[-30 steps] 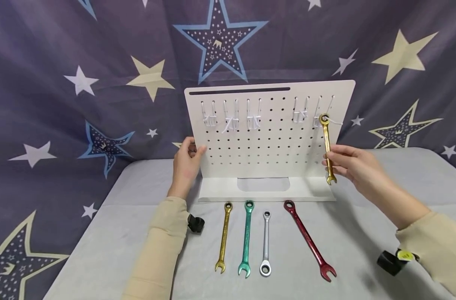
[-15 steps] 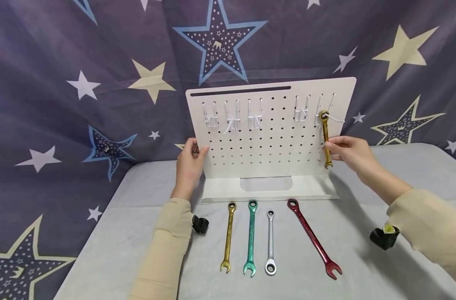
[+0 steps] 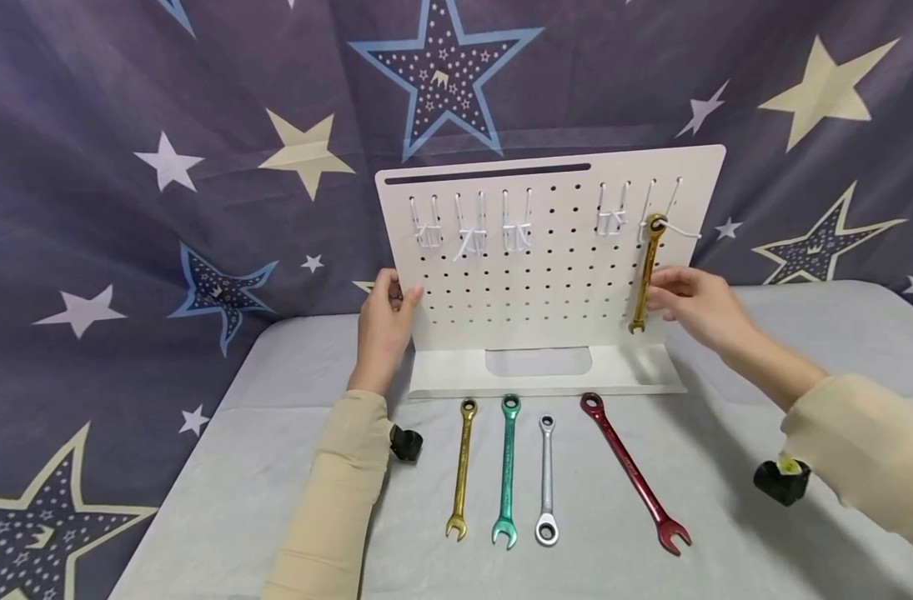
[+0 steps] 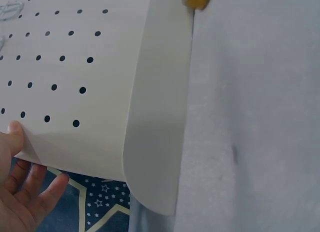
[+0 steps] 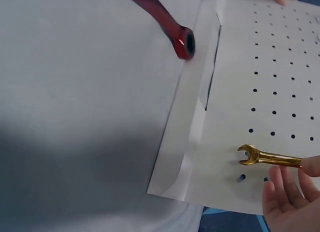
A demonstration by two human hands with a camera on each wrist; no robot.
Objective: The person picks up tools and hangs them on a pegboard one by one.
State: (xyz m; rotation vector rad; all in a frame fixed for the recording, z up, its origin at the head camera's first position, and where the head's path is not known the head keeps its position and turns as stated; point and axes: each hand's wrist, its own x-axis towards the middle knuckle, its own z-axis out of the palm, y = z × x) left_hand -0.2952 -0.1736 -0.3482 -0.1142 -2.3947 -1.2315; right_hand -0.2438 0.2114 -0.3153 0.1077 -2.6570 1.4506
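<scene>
My left hand [image 3: 383,325] holds the left edge of the white pegboard [image 3: 516,292], thumb in front and fingers behind. At the board's right side, a gold combination wrench [image 3: 646,275] hangs by its ring end on a white hook [image 3: 681,229]. My right hand [image 3: 699,304] pinches its shaft between thumb and fingers; its open end points down and slightly left. In the right wrist view, the thumb overlaps the wrench's shaft, and the open end [image 5: 249,154] lies close over the perforated face. The left wrist view shows my left thumb [image 4: 15,134] on the board.
On the grey tablecloth [image 3: 223,500] before the board lie another gold wrench [image 3: 462,475], a green wrench [image 3: 508,467], a silver wrench [image 3: 547,483] and a red wrench [image 3: 636,475]. Several tied white hooks [image 3: 471,229] project from the board. A starry curtain [image 3: 201,100] hangs behind.
The gold wrench in my right hand has risen slightly, and its lower end has swung left toward the board. My left hand keeps its hold on the board's edge.
</scene>
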